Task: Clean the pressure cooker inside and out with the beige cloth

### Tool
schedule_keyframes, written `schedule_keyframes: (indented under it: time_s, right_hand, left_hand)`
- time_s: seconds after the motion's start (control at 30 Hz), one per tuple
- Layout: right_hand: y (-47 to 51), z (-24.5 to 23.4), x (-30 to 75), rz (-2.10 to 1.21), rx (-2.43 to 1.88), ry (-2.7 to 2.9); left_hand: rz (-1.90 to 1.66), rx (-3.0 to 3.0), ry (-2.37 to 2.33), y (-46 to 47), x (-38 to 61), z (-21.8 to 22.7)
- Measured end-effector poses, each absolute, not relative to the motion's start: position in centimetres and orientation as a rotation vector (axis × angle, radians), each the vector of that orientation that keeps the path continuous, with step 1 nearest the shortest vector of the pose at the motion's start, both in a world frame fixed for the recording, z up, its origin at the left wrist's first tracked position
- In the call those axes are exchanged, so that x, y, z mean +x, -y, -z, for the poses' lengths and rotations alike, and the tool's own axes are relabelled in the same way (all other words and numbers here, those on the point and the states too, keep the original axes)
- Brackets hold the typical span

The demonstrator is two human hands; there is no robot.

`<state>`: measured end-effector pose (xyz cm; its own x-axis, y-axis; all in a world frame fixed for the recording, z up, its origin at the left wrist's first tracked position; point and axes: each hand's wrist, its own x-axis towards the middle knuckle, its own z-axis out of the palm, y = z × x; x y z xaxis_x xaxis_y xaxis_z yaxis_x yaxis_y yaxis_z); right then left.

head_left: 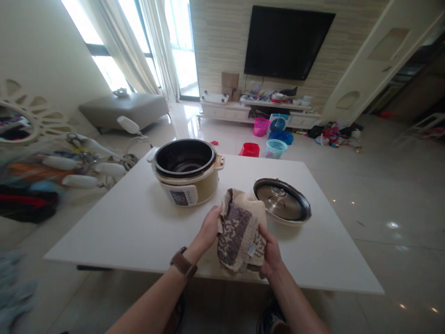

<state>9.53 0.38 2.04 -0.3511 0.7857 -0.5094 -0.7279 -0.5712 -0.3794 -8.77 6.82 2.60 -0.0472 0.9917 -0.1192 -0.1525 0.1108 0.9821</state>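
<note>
Between my two hands is a folded towel (239,232), beige with a brown pattern and a small white label, held above the table's near edge. My left hand (208,227) grips its left side, and a brown watch band circles that wrist. My right hand (271,253) has hold of the right side, its fingers partly hidden behind the cloth. Beyond my left hand stands an electric cooker (187,178) with its top uncovered, showing a dark inner pot and a front control panel. The cooker's lid (281,202) lies upside down to the right, its metal inner face up.
The white table (139,241) carries the cooker and lid. A floor lamp with white shades (79,181) is close to its left edge. Past the far edge are a red bin (249,149), a light-blue basket (276,148) and a pink basket (261,126).
</note>
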Motion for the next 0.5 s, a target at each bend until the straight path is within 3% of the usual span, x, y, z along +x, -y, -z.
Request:
schedule_keyframes:
  time_s: [0.13,0.37,0.5]
  right_hand:
    - [-0.6,-1.9,9.6,-1.977,-0.858,0.045]
    - [-1.2,-1.8,10.6,-1.874,-0.830,-0.046]
    - [-1.9,-2.2,10.7,-1.870,-0.749,-0.055]
  left_hand:
    - [-1.329,0.946,-1.340,-9.0,-11.9,-1.9]
    - [-1.962,0.469,-1.599,-13.4,-19.7,-0.6]
    - [-1.988,0.230,-1.624,-14.3,-23.0,-0.4]
